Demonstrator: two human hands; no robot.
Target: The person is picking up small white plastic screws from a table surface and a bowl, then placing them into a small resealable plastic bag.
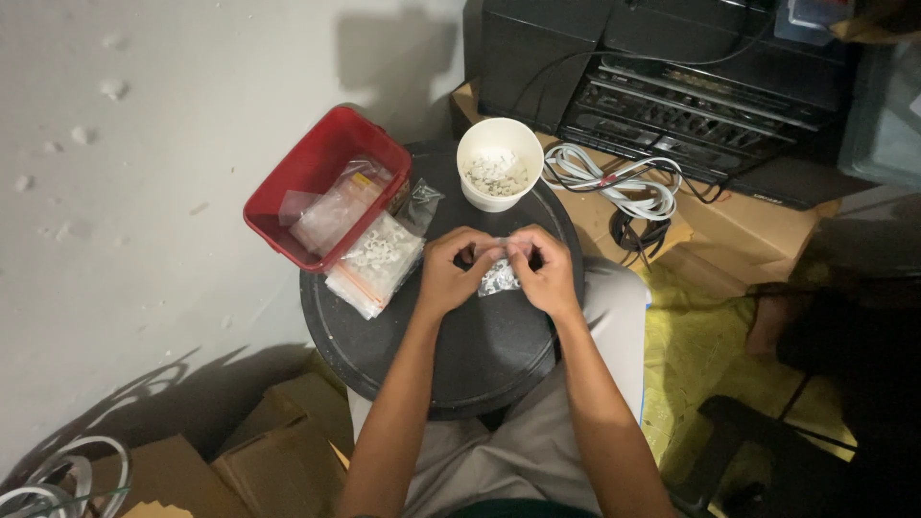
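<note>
Hands: two bare hands, both over the round black surface [480, 355].
Left hand [451, 271]: fingers curled shut, pinching the top edge of a small clear plastic bag of white pieces [499, 278].
Right hand [547, 273]: fingers likewise pinched closed on the same top edge, just beside the left hand's fingertips.
Bag count: one held; one larger clear zip bag of white clips [379, 261] lying flat on the surface; at least one more clear bag inside the red rectangular plastic bin [288, 182], exact number there cannot be told.
Held bag position: near the middle of the surface, between the hands, its lower end at or near the tabletop.
Held bag orientation: top edge runs left to right between the hands; body hangs toward the person. Its long axis cannot be told.
Cup: one white round paper cup [500, 144] at the far edge, holding small white pieces.
Bin position: overhangs the surface's left edge.
Surroundings: coiled white cable [624, 182] right of the cup; black stereo unit [691, 105] behind; brown cardboard boxes [278, 441] on the floor.
Obstructions: none between the hands and the cup.
</note>
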